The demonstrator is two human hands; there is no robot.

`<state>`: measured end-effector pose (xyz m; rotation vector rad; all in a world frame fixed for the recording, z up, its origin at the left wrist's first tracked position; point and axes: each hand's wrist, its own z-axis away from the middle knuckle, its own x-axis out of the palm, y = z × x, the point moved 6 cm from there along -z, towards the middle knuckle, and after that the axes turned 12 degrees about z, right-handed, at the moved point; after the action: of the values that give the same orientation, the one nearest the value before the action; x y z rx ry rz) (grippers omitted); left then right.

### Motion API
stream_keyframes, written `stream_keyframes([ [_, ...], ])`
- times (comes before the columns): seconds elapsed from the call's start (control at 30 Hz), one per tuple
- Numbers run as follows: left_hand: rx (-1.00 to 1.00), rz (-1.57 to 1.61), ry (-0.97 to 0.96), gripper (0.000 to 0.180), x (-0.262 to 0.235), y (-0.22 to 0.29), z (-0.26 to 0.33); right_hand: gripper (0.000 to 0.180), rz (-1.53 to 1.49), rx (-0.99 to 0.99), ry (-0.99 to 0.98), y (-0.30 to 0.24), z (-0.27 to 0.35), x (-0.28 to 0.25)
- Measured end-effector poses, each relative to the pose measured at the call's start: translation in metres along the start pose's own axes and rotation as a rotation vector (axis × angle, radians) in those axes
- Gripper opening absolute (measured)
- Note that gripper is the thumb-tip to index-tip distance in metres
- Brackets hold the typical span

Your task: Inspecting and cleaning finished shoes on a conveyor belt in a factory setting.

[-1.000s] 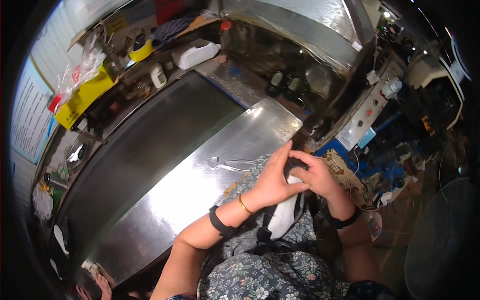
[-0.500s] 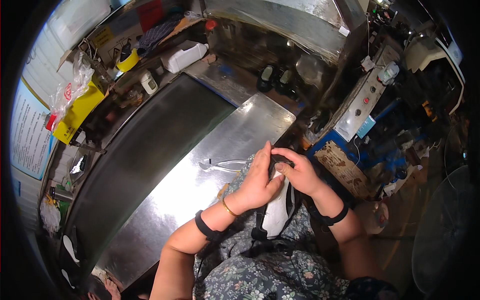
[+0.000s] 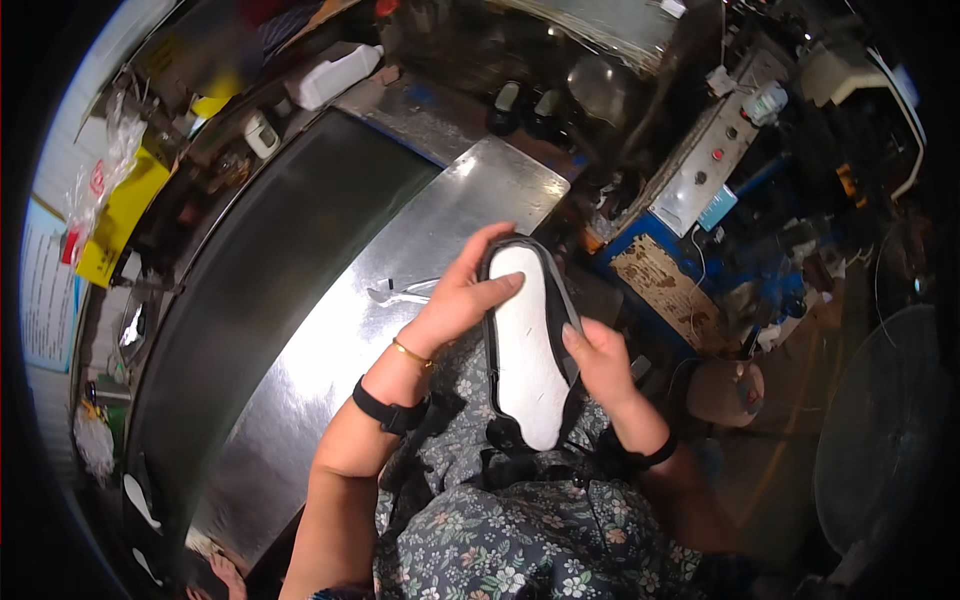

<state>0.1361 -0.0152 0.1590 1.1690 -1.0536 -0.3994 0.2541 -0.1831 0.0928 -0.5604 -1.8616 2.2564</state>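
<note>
The person is holding a black shoe upper with a white insole board facing up (image 3: 527, 345), sole side toward the camera, above the lap and just off the near edge of the shiny steel work table (image 3: 330, 370). The left hand (image 3: 462, 295) is gripping the toe end of the shoe, fingers curling over the rim and the thumb lying across the white board. The right hand (image 3: 600, 362) is cupping the shoe's right side near the waist, fingers pressing against the black edge. Both hands are closed on the shoe, none spread wide.

Judging from the pose, the step in hand is checking or pressing the black upper's margin down around the white board; whether the edge is already bonded all round cannot be told. The next move would call for turning the shoe between the hands and working along the rim toward the heel, keeping the board centred.

On the steel table beyond the shoe's toe, a pair of thin metal tweezers (image 3: 402, 293) is lying untouched. Farther beyond the shoe, past the table, a grey control box with a red button (image 3: 697, 175) is standing, and a white plastic jug (image 3: 335, 76) is lying at the table's far left end
</note>
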Motion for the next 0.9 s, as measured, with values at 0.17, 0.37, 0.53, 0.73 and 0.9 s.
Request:
stream_keyframes([
  [0.17, -0.069, 0.034, 0.214, 0.058, -0.001, -0.029, 0.02, 0.059, -0.25, 0.25, 0.104, 0.04, -0.003, 0.008],
  [0.37, -0.03, 0.012, 0.213, 0.056, -0.01, -0.039, 0.018, 0.037, 0.829, -0.107, 0.106, -0.039, -0.003, 0.029],
  [0.53, -0.06, -0.074, 0.219, 0.06, -0.008, -0.038, 0.002, 0.026, 1.436, -0.423, 0.298, -0.065, -0.008, 0.038],
  [0.73, -0.035, -0.232, 0.098, 0.065, -0.008, -0.042, 0.008, 0.05, 0.627, -0.321, 0.057, 0.003, 0.023, 0.018],
  [0.9, -0.006, 0.606, 0.233, 0.052, 0.002, -0.058, 0.039, 0.061, 0.24, -0.039, -0.054, -0.023, 0.015, 0.023],
])
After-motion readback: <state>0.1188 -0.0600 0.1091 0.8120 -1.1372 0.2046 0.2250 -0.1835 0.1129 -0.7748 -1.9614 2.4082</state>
